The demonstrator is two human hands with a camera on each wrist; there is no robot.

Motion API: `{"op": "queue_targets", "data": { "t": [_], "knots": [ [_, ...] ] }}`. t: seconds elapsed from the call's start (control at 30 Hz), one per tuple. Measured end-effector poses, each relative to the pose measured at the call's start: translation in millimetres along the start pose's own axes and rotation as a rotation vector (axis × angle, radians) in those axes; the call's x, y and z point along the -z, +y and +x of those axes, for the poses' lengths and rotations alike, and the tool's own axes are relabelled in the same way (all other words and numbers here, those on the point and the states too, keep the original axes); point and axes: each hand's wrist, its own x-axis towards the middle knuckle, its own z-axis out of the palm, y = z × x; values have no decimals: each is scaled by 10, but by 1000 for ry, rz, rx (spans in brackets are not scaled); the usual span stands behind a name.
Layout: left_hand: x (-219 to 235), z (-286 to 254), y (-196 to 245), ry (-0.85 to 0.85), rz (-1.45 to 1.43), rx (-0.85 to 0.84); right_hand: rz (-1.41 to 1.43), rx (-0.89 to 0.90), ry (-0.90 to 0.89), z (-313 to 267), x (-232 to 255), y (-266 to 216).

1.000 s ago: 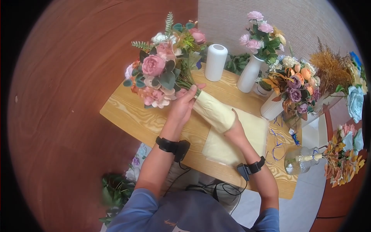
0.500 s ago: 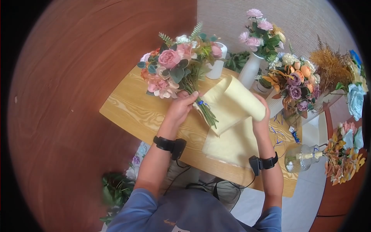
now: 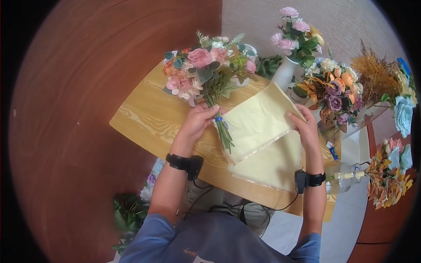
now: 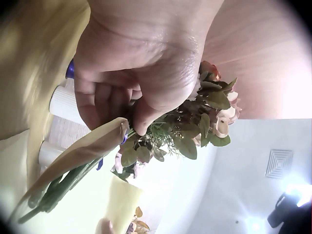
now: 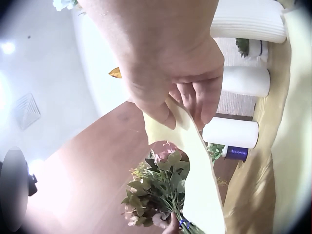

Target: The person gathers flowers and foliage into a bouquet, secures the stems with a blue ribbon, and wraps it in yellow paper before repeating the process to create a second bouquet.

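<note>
My left hand [image 3: 196,122] holds a bouquet [image 3: 200,59] of pink, peach and white flowers by its green stems [image 3: 224,136], which are bound with a blue tie [image 3: 218,119]. An edge of a pale yellow wrapping paper sheet [image 3: 258,116] lies at the stems under this hand; in the left wrist view, the paper curls alongside the stem ends [image 4: 66,185]. With thumb and fingers, my right hand [image 3: 307,131] pinches the sheet's far right edge, so the paper spans between both hands. Beneath it, another pale yellow sheet [image 3: 276,164] lies flat on the wooden table [image 3: 140,109].
A white vase [image 3: 284,73] of pink flowers stands at the back. Right of it is an orange and purple arrangement [image 3: 337,94]. A glass vase [image 3: 340,182] with orange leaves lies by the right edge. Blue ties [image 3: 333,151] and a purple ribbon spool [image 5: 237,153] are on the table.
The paper, earlier wrapped round the stems, is peeled back and unrolled toward the right, exposing the stems and tie. My right hand moved right and up with its edge; the bouquet shifted slightly right.
</note>
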Motion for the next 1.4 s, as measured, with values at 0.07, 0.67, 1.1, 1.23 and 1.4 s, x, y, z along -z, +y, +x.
{"op": "queue_targets", "data": {
  "t": [0.07, 0.67, 1.1, 1.23, 1.4],
  "knots": [
    [0, -13, 14, 11, -5, -5, 35, -15, 11, 61, 112, 75],
    [294, 31, 109, 262, -160, -173, 399, -100, -99, -152, 213, -148],
    [406, -14, 84, 283, -195, -231, 224, -227, -467, -218, 457, 417],
    [391, 2, 32, 272, -189, -208, -198, -142, -375, -203, 537, 622],
    [326, -1, 11, 268, -186, -207, -573, 39, -223, -192, 664, 807]
  ]
}}
